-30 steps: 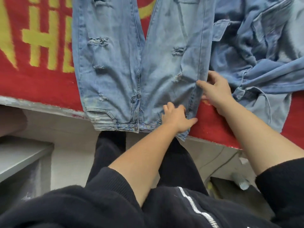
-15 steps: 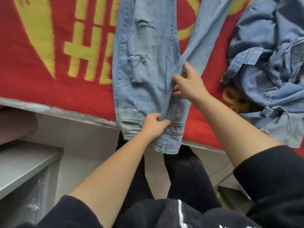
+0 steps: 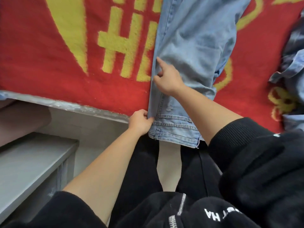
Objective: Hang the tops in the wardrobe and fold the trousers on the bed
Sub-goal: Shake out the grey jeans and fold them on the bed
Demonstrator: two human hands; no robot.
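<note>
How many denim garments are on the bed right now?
2: the jeans lie at the centre; a crumpled denim heap sits at the right edge, cut off, so more may be hidden.

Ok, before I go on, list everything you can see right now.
jeans: one, light blue, folded lengthwise on the blanket, waistband overhanging its near edge
blanket: one, red with yellow pattern, across the upper frame
denim heap: count unclear, blue, far right on the blanket
shelf: one, grey, lower left
jacket: one, black, worn, bottom
legs: two, in black, bottom centre
left hand: one, bare, fingers pinch the jeans' left edge near the waistband
right hand: one, bare, on the jeans' left edge, index finger straight
</note>
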